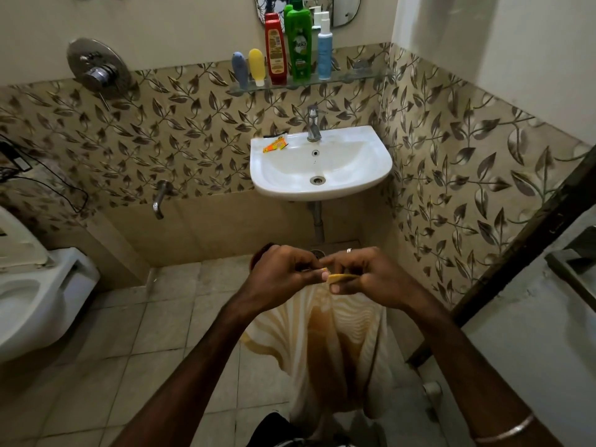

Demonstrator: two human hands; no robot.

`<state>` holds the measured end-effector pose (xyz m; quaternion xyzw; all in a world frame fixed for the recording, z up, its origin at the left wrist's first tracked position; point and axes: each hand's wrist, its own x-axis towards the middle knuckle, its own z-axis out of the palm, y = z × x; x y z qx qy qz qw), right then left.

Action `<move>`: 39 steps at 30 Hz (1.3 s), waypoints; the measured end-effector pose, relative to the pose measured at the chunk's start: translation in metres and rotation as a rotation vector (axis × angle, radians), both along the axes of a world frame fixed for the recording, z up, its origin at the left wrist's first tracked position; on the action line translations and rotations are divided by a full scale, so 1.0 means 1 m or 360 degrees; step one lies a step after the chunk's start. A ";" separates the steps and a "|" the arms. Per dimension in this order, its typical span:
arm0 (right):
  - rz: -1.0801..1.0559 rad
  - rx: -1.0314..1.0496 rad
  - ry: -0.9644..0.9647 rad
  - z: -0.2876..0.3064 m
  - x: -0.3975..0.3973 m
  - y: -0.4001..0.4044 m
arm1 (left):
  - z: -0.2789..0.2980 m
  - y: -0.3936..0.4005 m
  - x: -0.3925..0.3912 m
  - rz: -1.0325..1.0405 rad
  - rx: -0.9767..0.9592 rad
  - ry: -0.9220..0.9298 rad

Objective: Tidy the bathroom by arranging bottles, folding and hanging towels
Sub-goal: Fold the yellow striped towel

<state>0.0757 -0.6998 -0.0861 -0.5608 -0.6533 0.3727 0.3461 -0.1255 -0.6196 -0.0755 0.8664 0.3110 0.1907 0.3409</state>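
A person's left hand (283,272) and right hand (361,275) met above the tiled floor (135,343), both pinching the top edge of a cream and yellow striped towel (335,343), which hung down between the forearms. Beyond them, five bottles stood in a row on the glass shelf (361,75) over the white sink (322,162), from the grey bottle (239,69) at its left end to the white spray bottle (324,46) toward its right.
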 end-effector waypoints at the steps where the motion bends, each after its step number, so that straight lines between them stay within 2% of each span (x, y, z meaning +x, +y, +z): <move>1: 0.0008 -0.0003 -0.0012 -0.001 -0.002 0.001 | 0.001 0.001 0.000 0.0000 0.0002 0.0017; 8: -0.0208 0.0002 -0.0061 -0.001 0.018 0.003 | 0.000 0.001 -0.020 0.0127 -0.0177 0.0099; 12: -0.0379 -0.0050 0.0015 -0.001 0.032 0.002 | -0.002 0.004 -0.038 0.0217 -0.0361 0.0022; 16: -0.0499 -0.0055 -0.0051 -0.005 0.035 0.001 | -0.004 0.009 -0.047 0.0297 -0.0501 0.0037; 21: -0.0737 -0.0058 -0.0023 -0.005 0.040 -0.001 | 0.000 0.011 -0.052 0.0405 -0.1099 -0.0388; 24: -0.0905 -0.0007 -0.0032 -0.009 0.038 -0.002 | 0.001 0.005 -0.035 0.0567 -0.1267 -0.0659; 27: -0.1043 -0.0055 0.0023 -0.014 0.034 -0.008 | 0.001 0.000 -0.017 0.0696 -0.1197 -0.0818; 30: -0.0988 -0.0174 0.0401 -0.012 0.017 -0.017 | -0.001 -0.006 -0.004 0.0721 -0.1048 -0.0879; 35: -0.0987 -0.0184 0.0980 -0.008 -0.011 -0.026 | -0.009 -0.016 0.017 0.0694 -0.0723 -0.0740; 39: -0.0739 -0.0198 0.1111 -0.009 -0.016 -0.031 | -0.014 -0.022 0.024 0.0584 -0.0661 -0.0660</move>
